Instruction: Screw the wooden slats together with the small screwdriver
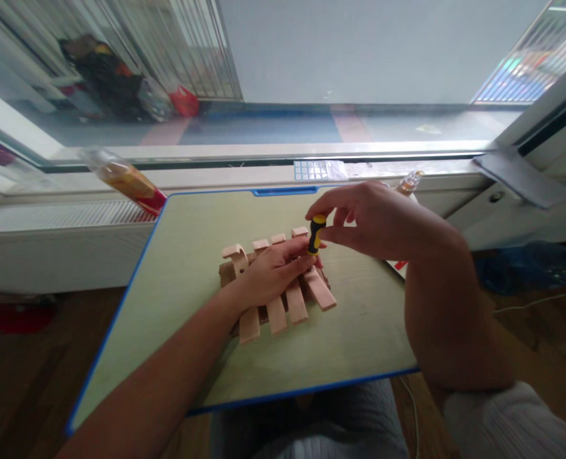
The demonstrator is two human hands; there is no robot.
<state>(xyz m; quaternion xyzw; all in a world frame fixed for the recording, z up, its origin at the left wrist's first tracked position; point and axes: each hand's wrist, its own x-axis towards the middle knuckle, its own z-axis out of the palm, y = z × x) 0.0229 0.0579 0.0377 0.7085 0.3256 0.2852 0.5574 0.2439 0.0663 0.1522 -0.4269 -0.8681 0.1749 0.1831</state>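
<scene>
the right hand (359, 220) grasps a small yellow-and-black screwdriver (315, 237) by its handle, which stands nearly upright between thumb and index fingers' tips. the left hand (276, 271) lies over a row of pale, flat wooden slats on a brown wooden base (226, 274), its thumb tip just beside the handle's lower end; i cannot tell whether its fingers pinch anything there. slats and base rest mid-desk, on a pale green desk (359, 338) with blue edging. a clear, red-labelled plastic bottle (130, 185) leans beyond the far left corner.
</scene>
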